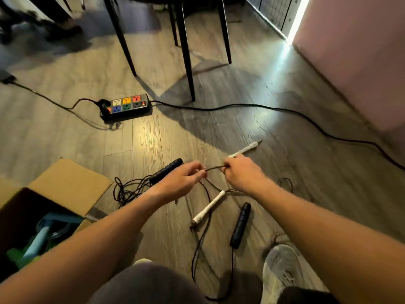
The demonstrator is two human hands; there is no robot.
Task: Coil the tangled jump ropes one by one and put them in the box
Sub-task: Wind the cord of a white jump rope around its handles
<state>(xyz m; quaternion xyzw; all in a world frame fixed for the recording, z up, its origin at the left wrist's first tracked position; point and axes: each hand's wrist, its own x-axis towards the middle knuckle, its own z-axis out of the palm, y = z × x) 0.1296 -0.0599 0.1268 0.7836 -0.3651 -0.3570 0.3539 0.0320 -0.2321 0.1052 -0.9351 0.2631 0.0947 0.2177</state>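
Two jump ropes lie tangled on the wooden floor. My left hand (186, 177) pinches a thin dark cord (215, 168) that runs across to my right hand (242, 172). My right hand grips the same cord together with a white handle (246, 148) that points up and to the right. A second white handle (208, 208) lies on the floor below my hands. One black handle (166, 171) sits behind my left hand beside a bundle of black cord (129, 189). The other black handle (241, 224) lies near my shoe. The open cardboard box (65, 183) stands at the left.
Teal and green items (41, 240) lie inside the box. A power strip (126, 106) with coloured sockets and its black cable (285, 111) cross the floor ahead. Black chair legs (186, 51) stand beyond. A pink wall (355, 58) is at right. My white shoe (282, 270) is at bottom right.
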